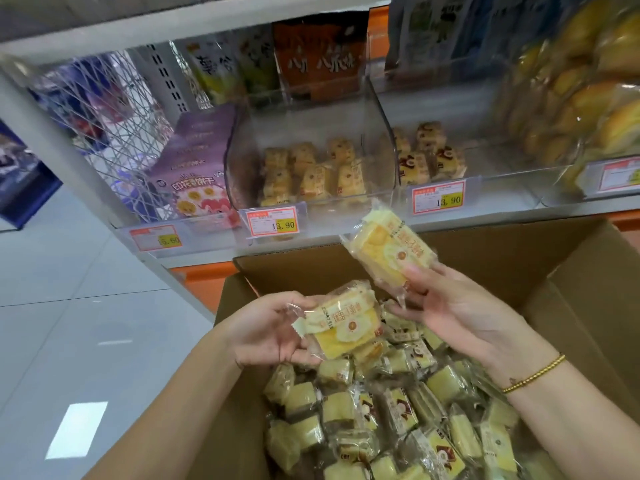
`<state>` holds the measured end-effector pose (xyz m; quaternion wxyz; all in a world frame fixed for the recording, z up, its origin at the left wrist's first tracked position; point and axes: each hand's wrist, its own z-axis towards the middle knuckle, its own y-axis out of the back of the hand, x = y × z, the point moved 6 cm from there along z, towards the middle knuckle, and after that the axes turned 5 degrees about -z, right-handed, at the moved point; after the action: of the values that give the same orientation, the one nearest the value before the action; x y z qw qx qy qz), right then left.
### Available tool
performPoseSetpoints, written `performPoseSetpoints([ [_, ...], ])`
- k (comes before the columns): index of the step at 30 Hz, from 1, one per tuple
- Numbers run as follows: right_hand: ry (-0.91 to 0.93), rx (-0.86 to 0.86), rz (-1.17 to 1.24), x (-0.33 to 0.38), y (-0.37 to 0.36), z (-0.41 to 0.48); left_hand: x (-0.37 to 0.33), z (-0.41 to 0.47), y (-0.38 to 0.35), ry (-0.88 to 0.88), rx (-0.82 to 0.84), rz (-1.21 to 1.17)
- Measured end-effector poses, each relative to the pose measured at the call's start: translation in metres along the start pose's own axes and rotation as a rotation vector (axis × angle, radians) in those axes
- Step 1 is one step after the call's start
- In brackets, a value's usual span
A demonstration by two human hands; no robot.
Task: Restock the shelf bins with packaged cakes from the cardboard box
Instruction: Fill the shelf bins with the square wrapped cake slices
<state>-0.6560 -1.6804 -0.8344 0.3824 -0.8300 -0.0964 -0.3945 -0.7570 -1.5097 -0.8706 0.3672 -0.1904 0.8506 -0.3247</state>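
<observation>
Seemingly, bin [239, 150] price tag [272, 220]: 13.90

Purple biscuit box [195, 168] beside wire mesh panel [114, 109]; bagged yellow buns [581, 98] far right.

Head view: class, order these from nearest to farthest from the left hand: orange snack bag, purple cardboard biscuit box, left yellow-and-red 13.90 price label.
1. Left yellow-and-red 13.90 price label, shelf edge, directly above.
2. Purple cardboard biscuit box, upper left.
3. Orange snack bag, top back.
</observation>
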Motion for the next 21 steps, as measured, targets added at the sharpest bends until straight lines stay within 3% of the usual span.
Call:
performPoseSetpoints([
  [4,-0.001,0.039,0.089,-0.012,-0.013,-0.01,-0.003,-0.01,-0.013,-0.01,-0.005,-0.001],
  [8,0.055,-0.052,0.101,-0.005,-0.015,-0.018,-0.009,-0.014,-0.017,-0.119,-0.073,-0.077],
  [11,0.071,-0.092,0.105,-0.004,-0.014,-0.018,-0.015,-0.017,-0.019,-0.239,-0.194,0.006],
  [16,0.134,-0.14,0.093,0.006,-0.017,-0.013,-0.029,-0.024,-0.03,-0.396,-0.262,0.11],
  [21,0.174,-0.117,0.033,0.019,-0.028,-0.006,-0.054,-0.03,-0.041,-0.573,-0.496,0.328],
])
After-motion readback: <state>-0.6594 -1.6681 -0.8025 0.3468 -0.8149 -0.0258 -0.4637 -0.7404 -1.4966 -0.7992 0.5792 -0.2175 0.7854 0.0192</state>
